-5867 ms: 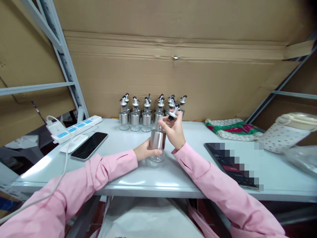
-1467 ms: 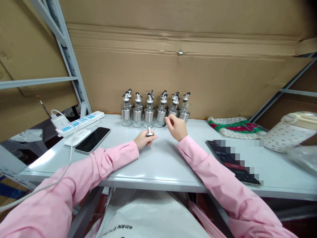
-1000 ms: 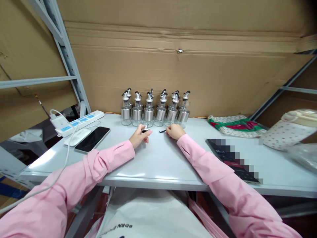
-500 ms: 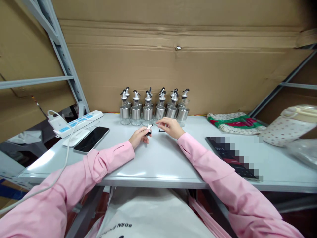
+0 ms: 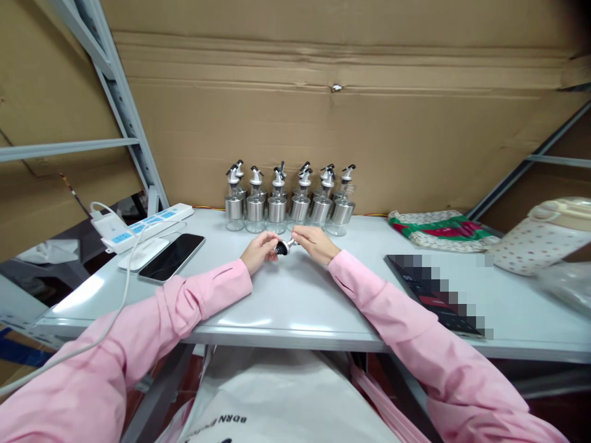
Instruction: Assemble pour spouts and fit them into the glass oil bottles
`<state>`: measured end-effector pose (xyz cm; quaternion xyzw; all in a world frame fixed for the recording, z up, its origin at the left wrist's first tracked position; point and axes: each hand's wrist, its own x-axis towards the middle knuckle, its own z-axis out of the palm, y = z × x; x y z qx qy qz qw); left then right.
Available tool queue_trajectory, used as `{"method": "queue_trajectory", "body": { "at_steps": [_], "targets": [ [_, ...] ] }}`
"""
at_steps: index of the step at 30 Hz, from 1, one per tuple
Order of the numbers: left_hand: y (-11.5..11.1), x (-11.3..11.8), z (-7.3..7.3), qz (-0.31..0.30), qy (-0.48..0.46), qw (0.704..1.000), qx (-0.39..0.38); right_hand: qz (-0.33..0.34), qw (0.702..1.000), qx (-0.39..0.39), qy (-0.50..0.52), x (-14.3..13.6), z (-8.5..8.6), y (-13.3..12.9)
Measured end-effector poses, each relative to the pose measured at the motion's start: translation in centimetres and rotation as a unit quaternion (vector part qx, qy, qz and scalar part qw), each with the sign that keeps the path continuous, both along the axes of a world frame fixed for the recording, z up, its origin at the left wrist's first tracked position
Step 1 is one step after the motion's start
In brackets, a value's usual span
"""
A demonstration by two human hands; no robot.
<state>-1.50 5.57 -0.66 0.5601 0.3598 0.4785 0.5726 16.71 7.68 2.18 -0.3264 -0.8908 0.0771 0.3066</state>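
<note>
Between my two hands, just above the table [image 5: 295, 301], is a pourer spout [image 5: 284, 247] with a black stopper end and a light-coloured neck. My left hand [image 5: 260, 251] pinches it near the black end. The fingers of my right hand [image 5: 317, 243] are closed around the other end, which they partly hide. Behind my hands stand two rows of glass bottles [image 5: 277, 209] with steel sleeves. Most carry white-and-black pourer spouts. The front right bottle [image 5: 341, 214] seems to have a bare mouth.
On the left lie a phone [image 5: 173, 257], a white charger [image 5: 143, 254] and a power strip [image 5: 148, 227] with a trailing cable. To the right are a tablet-like screen [image 5: 431, 292], a patterned cloth [image 5: 443, 231] and a spotted jug [image 5: 535, 240]. A cardboard wall [image 5: 323, 135] rises behind.
The pourer spout has turned, so its black end faces my left hand. My right hand has moved onto its other end. The small dark piece under my right fingers no longer shows.
</note>
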Motion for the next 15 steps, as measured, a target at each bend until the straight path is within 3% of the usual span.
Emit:
{"method": "queue_trajectory", "body": {
  "at_steps": [2, 7, 15],
  "targets": [
    [0.12, -0.08, 0.04, 0.011, 0.007, 1.000, -0.003, 0.001, 1.000, -0.007, 0.003, -0.19, -0.05, -0.05],
    [-0.41, -0.04, 0.41, -0.097, 0.068, 0.993, -0.020, 0.015, 0.999, 0.029, 0.027, -0.66, -0.30, -0.37],
    [-0.43, 0.13, 0.18, -0.079, 0.089, 0.993, 0.016, 0.000, 0.998, 0.055, -0.040, -0.28, -0.03, -0.30]
  ]
}}
